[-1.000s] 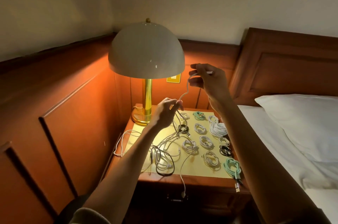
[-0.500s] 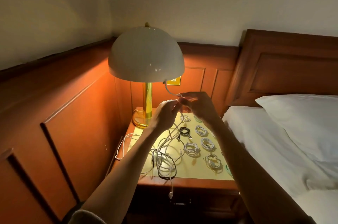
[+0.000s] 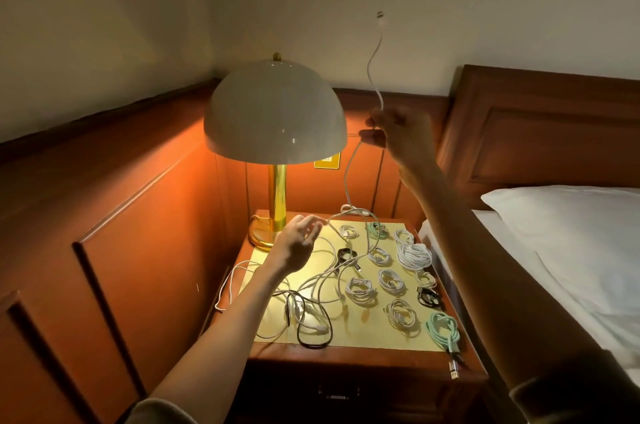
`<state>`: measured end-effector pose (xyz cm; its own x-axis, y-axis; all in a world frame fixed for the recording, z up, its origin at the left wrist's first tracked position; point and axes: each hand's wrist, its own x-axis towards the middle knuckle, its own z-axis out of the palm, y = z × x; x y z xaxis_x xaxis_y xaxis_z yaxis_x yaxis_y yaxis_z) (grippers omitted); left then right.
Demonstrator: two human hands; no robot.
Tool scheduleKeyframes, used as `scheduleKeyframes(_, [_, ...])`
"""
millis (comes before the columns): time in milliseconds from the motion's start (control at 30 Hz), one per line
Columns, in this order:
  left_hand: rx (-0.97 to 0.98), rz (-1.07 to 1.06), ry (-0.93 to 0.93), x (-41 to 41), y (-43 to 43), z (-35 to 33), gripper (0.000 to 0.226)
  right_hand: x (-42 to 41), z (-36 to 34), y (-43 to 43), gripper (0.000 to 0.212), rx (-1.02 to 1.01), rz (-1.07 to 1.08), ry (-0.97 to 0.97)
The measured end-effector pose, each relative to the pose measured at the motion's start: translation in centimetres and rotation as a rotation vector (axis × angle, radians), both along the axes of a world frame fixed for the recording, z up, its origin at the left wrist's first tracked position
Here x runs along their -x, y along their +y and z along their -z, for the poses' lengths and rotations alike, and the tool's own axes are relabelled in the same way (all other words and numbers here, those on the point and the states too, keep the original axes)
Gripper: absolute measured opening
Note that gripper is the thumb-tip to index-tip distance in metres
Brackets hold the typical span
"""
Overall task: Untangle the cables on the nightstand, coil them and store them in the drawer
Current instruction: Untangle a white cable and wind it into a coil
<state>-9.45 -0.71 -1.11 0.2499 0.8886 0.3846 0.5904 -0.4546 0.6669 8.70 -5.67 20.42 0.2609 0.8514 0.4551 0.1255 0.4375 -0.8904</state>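
The right hand (image 3: 401,132) is pinching a white cable (image 3: 346,181) high at 12 o'clock above the nightstand (image 3: 346,359), its plug (image 3: 380,14) sticking up overhead. The left hand (image 3: 298,245) is hovering open, holding nothing, at 10 o'clock. Untangling is under way: the cable is trailing into the tangle (image 3: 308,312) at 7 o'clock, while coils (image 3: 391,280) are lying from 1 to 4 o'clock. Next, the left likely needs to pin the tangle while the right draws the cable free.
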Motion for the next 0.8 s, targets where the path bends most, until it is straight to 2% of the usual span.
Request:
scheduleKeyframes(67, [-0.09,-0.021,-0.154,-0.3,-0.2,-0.8,0.039,0.7,-0.3,-0.2,0.013,0.032,-0.063,0.015])
scheduleKeyframes(167, [-0.184,0.059,-0.249,-1.5,-1.2,-2.9,0.059,1.7,0.0,-0.5,0.015,0.05,-0.159,0.023])
scheduleKeyframes(267, [-0.218,0.078,-0.118,-2.8,-1.7,-3.9,0.052,2.4,0.0,-0.5,0.019,0.034,-0.232,0.061])
scheduleKeyframes(333, [-0.228,0.064,-0.107,-2.8,-1.2,-3.4,0.044,2.6,-0.3,-0.3,0.02,0.0,-0.224,0.077])
scheduleKeyframes(400, [-0.164,0.054,-0.108,-2.1,-0.7,-2.4,0.032,2.3,-0.7,0.0,0.017,-0.06,-0.202,0.104])
scheduleKeyframes(500, [-0.006,0.054,0.054,-0.9,-0.2,-0.6,0.026,1.2,-1.3,0.3,0.012,-0.126,-0.15,0.123])
scheduleKeyframes(567, [0.035,0.03,0.097,-0.4,-0.4,-0.2,0.035,0.7,-1.2,0.2,0.01,-0.134,-0.103,0.053])
scheduleKeyframes(700, [-0.057,-0.013,-0.024,-0.7,-0.9,-1.8,0.059,-0.1,0.8,0.1,0.018,-0.055,0.038,-0.248])
scheduleKeyframes(800, [-0.17,0.003,-0.032,-1.0,-1.2,-3.4,0.068,-0.6,3.4,-0.2,0.021,0.211,-0.137,-0.515])
